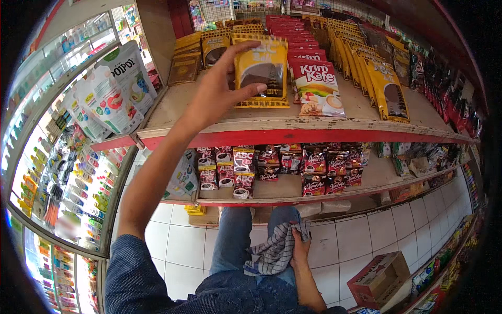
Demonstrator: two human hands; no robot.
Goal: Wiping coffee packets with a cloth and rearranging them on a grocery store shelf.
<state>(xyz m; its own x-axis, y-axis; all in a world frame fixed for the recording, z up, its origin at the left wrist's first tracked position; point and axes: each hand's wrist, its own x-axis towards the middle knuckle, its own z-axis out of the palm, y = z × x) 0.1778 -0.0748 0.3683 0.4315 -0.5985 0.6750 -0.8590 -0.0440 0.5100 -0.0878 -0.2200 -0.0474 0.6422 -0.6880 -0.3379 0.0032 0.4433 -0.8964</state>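
My left hand (223,82) is closed around the left side of a yellow ABC coffee packet (270,64), thumb across its front and fingers at the top. The packet is upright above the wooden shelf (211,117); whether its lower edge touches the board I cannot tell. Just right of it, a red Krim Kafe packet (318,88) heads a row of similar red packets. More yellow ABC packets (215,49) stand behind and to the left. Low by my thigh, my right hand (301,247) grips a crumpled checked cloth (274,249).
Coffee sachets (243,172) fill part of the lower shelf (274,190). Another row of yellow packets (386,88) stands at right. White pouches (113,98) are beside a glass display case (74,188) on the left. A cardboard box (378,278) sits on the tiled floor.
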